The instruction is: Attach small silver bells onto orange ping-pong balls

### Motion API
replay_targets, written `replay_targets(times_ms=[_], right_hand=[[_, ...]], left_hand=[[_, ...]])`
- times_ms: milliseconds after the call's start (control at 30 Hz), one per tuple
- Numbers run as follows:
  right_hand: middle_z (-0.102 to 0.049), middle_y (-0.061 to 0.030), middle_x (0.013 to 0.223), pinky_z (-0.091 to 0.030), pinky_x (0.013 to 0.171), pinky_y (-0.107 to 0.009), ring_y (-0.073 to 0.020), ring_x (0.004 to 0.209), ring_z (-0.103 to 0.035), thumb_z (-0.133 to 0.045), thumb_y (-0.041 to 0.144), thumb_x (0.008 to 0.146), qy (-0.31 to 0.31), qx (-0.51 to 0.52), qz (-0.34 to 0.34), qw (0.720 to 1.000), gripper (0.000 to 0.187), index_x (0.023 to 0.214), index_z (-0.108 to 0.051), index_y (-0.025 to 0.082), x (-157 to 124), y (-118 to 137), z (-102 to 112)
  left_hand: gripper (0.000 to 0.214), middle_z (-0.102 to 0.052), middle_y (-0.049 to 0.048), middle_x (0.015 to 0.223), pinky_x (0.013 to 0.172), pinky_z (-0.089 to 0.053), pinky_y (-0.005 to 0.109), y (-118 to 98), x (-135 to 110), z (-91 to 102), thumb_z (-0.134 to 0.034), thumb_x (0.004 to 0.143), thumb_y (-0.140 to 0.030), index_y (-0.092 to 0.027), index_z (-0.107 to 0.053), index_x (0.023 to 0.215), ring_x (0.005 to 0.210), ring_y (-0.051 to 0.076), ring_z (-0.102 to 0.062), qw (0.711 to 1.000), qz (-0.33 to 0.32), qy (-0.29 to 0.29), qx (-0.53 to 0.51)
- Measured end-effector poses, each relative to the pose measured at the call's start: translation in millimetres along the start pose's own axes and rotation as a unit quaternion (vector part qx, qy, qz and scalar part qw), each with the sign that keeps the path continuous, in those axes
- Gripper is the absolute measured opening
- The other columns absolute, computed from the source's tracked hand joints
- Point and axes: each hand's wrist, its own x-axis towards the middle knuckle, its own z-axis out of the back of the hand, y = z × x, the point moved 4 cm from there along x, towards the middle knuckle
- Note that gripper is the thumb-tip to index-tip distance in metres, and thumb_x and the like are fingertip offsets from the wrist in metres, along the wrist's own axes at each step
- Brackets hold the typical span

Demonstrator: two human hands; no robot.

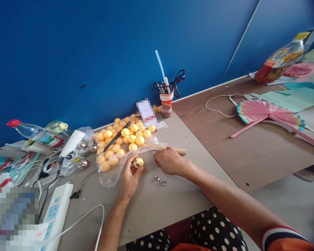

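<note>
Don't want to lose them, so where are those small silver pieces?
In the head view, the silver pieces lie on the table just right of centre, nearer the camera than the right hand.

Lit brightly and fairly evenly from out of frame, shadowed only softly on the grey desk (178, 202), glinting off the yellow balls (132, 138). Paler across the upper right of the blue wall (107, 52), blackened at the top right corner. Stretched around the right-edge bottle (285, 57); pixelated in 2 patches.
</note>
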Motion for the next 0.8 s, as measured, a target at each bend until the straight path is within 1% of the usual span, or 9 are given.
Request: replay_targets(times_ms=[100, 233, 300, 433, 533, 600, 667, 733, 800], right_hand=[[-0.071, -0.0146, 0.095, -0.042, 0.078, -0.033, -0.0259, 0.086, -0.066, -0.057, 0.017, 0.083, -0.01, 0.004, 0.009, 1.0, 0.016, 0.096, -0.065, 0.013, 0, 1, -2], [-0.071, -0.0127, 0.096, -0.042, 0.074, -0.031, -0.0242, 0.084, -0.066, -0.055, 0.006, 0.077, -0.001, 0.007, 0.034, 0.999, 0.021, 0.094, -0.066, 0.013, 0, 8, -6], [-0.071, -0.0119, 0.095, -0.042, 0.073, -0.03, -0.023, 0.083, -0.066, -0.054, 0.007, 0.078, 0.0, 0.013, 0.039, 0.999, 0.019, 0.091, -0.066, 0.014, 1, 9, -7], [-0.072, -0.0119, 0.096, -0.041, 0.079, -0.031, -0.0233, 0.086, -0.066, -0.053, 0.02, 0.088, -0.025, 0.037, 0.003, 0.999, 0.015, 0.092, -0.067, 0.015, 3, -1, -2], [-0.072, -0.0107, 0.1, -0.04, 0.083, -0.033, -0.0223, 0.086, -0.066, -0.052, 0.021, 0.088, -0.049, 0.049, -0.032, 0.997, 0.015, 0.095, -0.065, 0.016, -1, -14, 8], [-0.071, -0.0106, 0.1, -0.04, 0.081, -0.032, -0.0221, 0.086, -0.066, -0.053, 0.022, 0.087, -0.026, 0.042, -0.052, 0.997, 0.015, 0.093, -0.066, 0.017, -4, -21, 12], [-0.072, -0.0102, 0.098, -0.04, 0.081, -0.033, -0.0227, 0.087, -0.067, -0.055, 0.021, 0.084, 0.016, 0.016, -0.051, 0.998, 0.014, 0.091, -0.066, 0.017, -7, -22, 13], [-0.072, -0.0099, 0.097, -0.041, 0.081, -0.033, -0.0232, 0.089, -0.067, -0.056, 0.016, 0.081, 0.047, -0.006, -0.041, 0.998, 0.014, 0.091, -0.066, 0.016, -9, -18, 14], [-0.072, -0.0106, 0.097, -0.041, 0.08, -0.033, -0.0237, 0.09, -0.067, -0.056, 0.011, 0.078, 0.059, -0.02, -0.037, 0.997, 0.018, 0.094, -0.065, 0.015, -10, -13, 14]], left_hand=[[0.044, -0.061, 0.007, 0.106, 0.074, -0.058, 0.035, -1, -1, -0.1, -0.071, 0.077, -0.039, -0.022, -0.057, 0.115, 0.076, 0.017, -0.066, 1.0, 0.002, 0.001, 0.001], [0.044, -0.06, 0.0076, 0.109, 0.074, -0.058, 0.034, -3, -1, -0.4, -0.071, 0.077, -0.039, -0.022, -0.057, 0.114, 0.078, 0.017, -0.066, 1.0, 0.003, 0.005, 0.004], [0.044, -0.06, 0.0074, 0.109, 0.074, -0.057, 0.034, -4, -1, -0.9, -0.071, 0.077, -0.04, -0.022, -0.057, 0.114, 0.077, 0.017, -0.065, 1.0, 0.008, 0.006, 0.005], [0.047, -0.06, 0.0066, 0.104, 0.073, -0.057, 0.034, -6, 0, -0.6, -0.073, 0.074, -0.042, -0.021, -0.056, 0.113, 0.073, 0.016, -0.065, 1.0, 0.019, -0.005, -0.008], [0.048, -0.061, 0.0065, 0.103, 0.074, -0.057, 0.034, -7, -1, -0.3, -0.072, 0.074, -0.043, -0.021, -0.056, 0.113, 0.074, 0.016, -0.065, 1.0, 0.028, -0.001, -0.011], [0.047, -0.06, 0.0065, 0.105, 0.075, -0.057, 0.034, -8, -2, -0.2, -0.071, 0.075, -0.043, -0.02, -0.056, 0.114, 0.075, 0.015, -0.065, 0.999, 0.033, 0.005, -0.008], [0.047, -0.06, 0.0061, 0.105, 0.075, -0.056, 0.033, -9, -2, -0.2, -0.07, 0.076, -0.042, -0.02, -0.055, 0.115, 0.075, 0.015, -0.066, 0.999, 0.035, 0.006, -0.001], [0.047, -0.061, 0.0055, 0.104, 0.075, -0.056, 0.034, -11, -3, -0.4, -0.07, 0.076, -0.043, -0.02, -0.056, 0.115, 0.074, 0.015, -0.066, 0.999, 0.035, 0.003, 0.01], [0.047, -0.061, 0.0054, 0.102, 0.074, -0.057, 0.034, -12, -3, -0.7, -0.07, 0.075, -0.043, -0.02, -0.056, 0.114, 0.074, 0.016, -0.065, 0.999, 0.032, -0.001, 0.02]])
